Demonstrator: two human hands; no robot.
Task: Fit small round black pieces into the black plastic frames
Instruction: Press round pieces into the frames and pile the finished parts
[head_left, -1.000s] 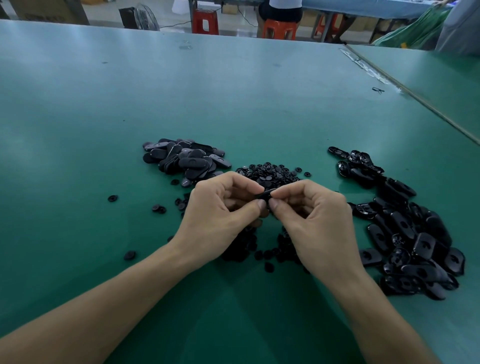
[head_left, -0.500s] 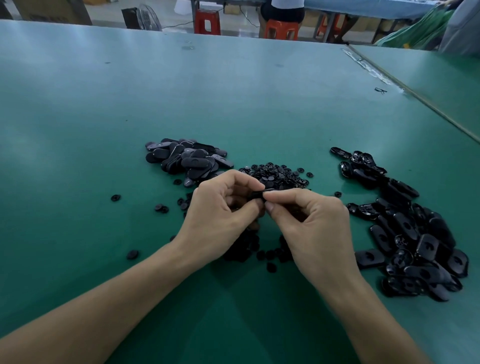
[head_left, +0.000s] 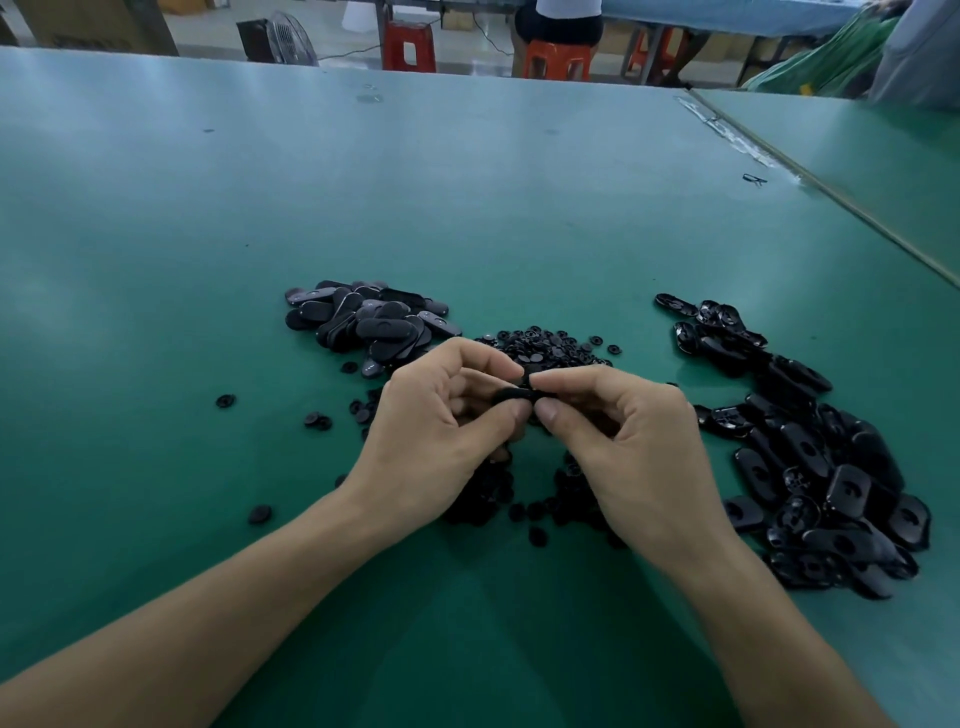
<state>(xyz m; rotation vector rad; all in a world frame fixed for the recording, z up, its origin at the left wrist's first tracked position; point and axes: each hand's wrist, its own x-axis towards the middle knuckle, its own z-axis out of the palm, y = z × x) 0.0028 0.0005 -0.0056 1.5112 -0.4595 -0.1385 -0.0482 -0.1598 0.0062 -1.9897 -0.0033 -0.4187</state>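
Change: The left hand (head_left: 436, 436) and right hand (head_left: 639, 452) are found where they were half a second ago, fingertips met above the middle of the worktop (head_left: 467, 208). Since a second ago, the right hand has been lowered slightly. The piles are unmoved.
Left fingers (head_left: 511, 415): Curled; the frame (head_left: 506, 397) is pinched between thumb and forefinger.
Right fingers (head_left: 550, 413): Curled; the same frame is pinched at its right end. Whether a round piece is held under the fingertips cannot be told.
Frame position: Held clear of the worktop, between the two thumbs, just in front of the round pieces (head_left: 545, 345).
Frame appearance: Black and narrow; only a short dark strip is shown, the rest being covered by the fingers.
Round pieces: Small black discs, heaped just beyond the hands; more are scattered beneath the wrists, and strays (head_left: 225, 400) lie to the left.
Left pile (head_left: 369, 322): Matte oval frames, stacked flat sides up, near the left hand.
Right pile (head_left: 831, 467): Glossy frames, hollow sides mostly up, spread beside the right hand.
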